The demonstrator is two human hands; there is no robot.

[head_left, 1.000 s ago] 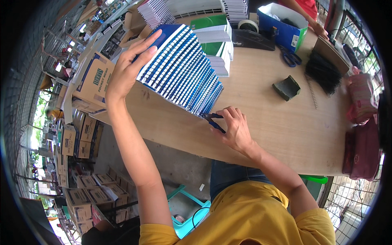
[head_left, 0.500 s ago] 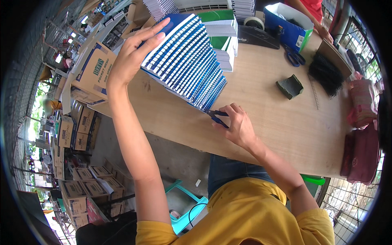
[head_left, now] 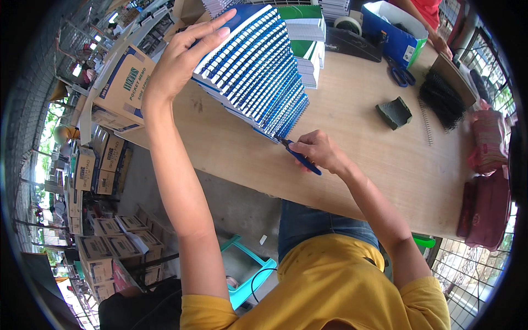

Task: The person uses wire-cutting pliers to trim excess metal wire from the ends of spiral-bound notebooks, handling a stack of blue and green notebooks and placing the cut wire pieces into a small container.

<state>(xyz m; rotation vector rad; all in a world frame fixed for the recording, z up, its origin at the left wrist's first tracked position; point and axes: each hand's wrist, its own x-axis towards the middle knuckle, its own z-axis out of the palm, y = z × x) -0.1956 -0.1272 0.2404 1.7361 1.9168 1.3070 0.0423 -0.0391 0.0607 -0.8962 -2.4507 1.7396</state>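
A tall, leaning stack of blue-covered spiral notebooks (head_left: 256, 69) stands on the table, its white and dark wire bindings facing me. My left hand (head_left: 175, 63) lies over the top notebook with fingers stretched out along the cover. At the stack's lowest near corner, my right hand (head_left: 319, 149) grips blue-handled pliers (head_left: 308, 163). The tips of the pliers meet the end of a binding low in the stack; the exact contact is too small to make out.
Green-covered books (head_left: 302, 14) stand behind the stack, with a tape dispenser (head_left: 352, 45) and a blue-white box (head_left: 393, 30) beyond. To the right lie blue-handled scissors (head_left: 400, 76), a dark tray (head_left: 394, 113), black wire coils (head_left: 440, 102) and a maroon bag (head_left: 487, 214). Another person's hand (head_left: 441, 47) rests behind.
My right hand has turned and the pliers' handles now point down toward me, closer together. My left hand stays on the stack. The view has shifted slightly.
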